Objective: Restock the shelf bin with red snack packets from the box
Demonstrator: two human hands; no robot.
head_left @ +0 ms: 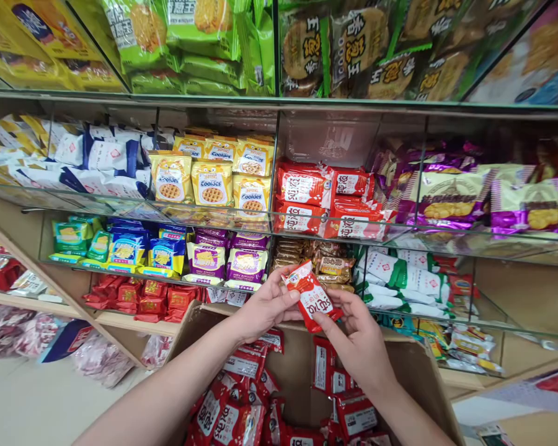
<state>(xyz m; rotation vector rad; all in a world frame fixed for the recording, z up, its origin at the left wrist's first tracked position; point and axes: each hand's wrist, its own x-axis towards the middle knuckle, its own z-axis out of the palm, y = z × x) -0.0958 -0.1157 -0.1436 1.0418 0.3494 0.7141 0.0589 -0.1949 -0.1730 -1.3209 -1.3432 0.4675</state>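
Between my two hands is a red and white snack packet [312, 302], tilted, its printed front facing me. My left hand [272, 305] pinches its left edge with thumb and fingers. On its lower right side, my right hand [356, 325] grips it with the thumb on the front. Below them, an open cardboard box [295, 371] holds many loose packets [232, 421] of the same red kind. Behind my hands, stacked red packets [304, 186] of matching design fill part of a glass shelf compartment.
Glass shelves [204, 214] with upright dividers run across in front. Yellow cookie packets [212, 183] stand left of the red stacks, purple packets [451, 195] to the right. Green packets [204, 31] fill the upper shelf. Bagged goods [105, 359] lie low at the left.
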